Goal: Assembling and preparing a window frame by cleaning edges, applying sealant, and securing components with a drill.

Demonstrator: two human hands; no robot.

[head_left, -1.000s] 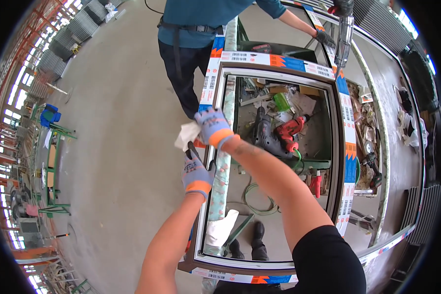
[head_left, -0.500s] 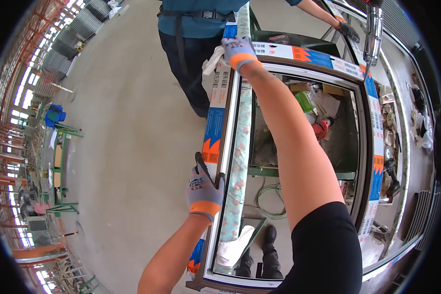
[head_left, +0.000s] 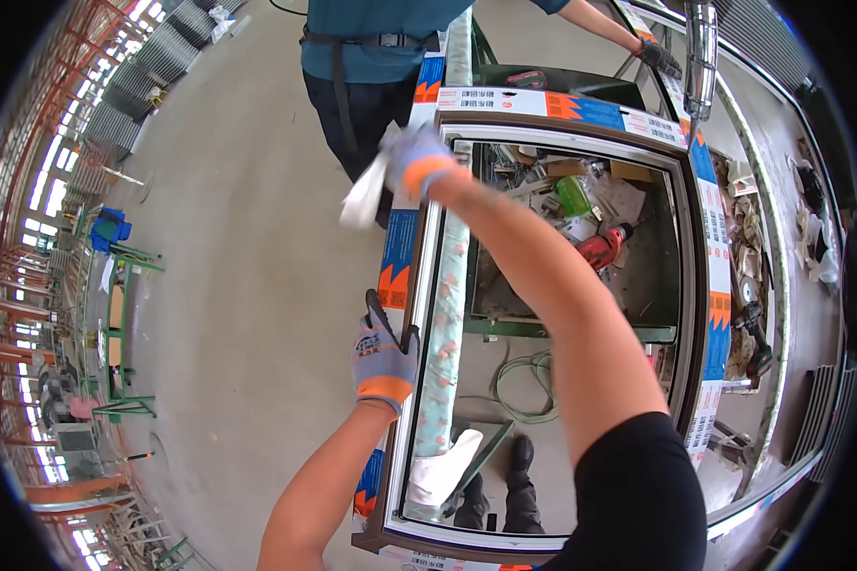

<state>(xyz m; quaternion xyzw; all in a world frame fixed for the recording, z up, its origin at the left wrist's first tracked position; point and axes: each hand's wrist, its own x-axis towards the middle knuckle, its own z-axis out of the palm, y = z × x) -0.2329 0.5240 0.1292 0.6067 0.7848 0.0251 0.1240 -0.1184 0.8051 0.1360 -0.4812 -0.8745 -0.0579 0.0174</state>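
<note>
A brown and silver window frame [head_left: 429, 249] lies in front of me, its outer sides covered in blue, orange and white printed film. My left hand [head_left: 385, 360], in a grey glove with an orange cuff, grips the frame's left bar, thumb over the top. Near the far left corner, my right hand [head_left: 417, 157] wears a matching glove and is smeared by motion. A white cloth [head_left: 364, 198] hangs from it, beyond the bar's outer edge. Another white cloth [head_left: 442, 472] is draped over a flowered padded rail [head_left: 443, 366] beneath the frame, at the near end.
A co-worker [head_left: 371, 67] in a blue-green top stands beyond the far left corner, one dark-gloved hand [head_left: 659, 57] at the far right. Below the frame's opening, a dark green tray [head_left: 652, 295] holds a red power tool [head_left: 605, 247] and clutter. A cordless drill [head_left: 756, 341] lies to the right.
My right hand has moved left and toward me along the frame's left bar, with the white cloth. My left hand keeps its place on the bar. The view has shifted slightly.
</note>
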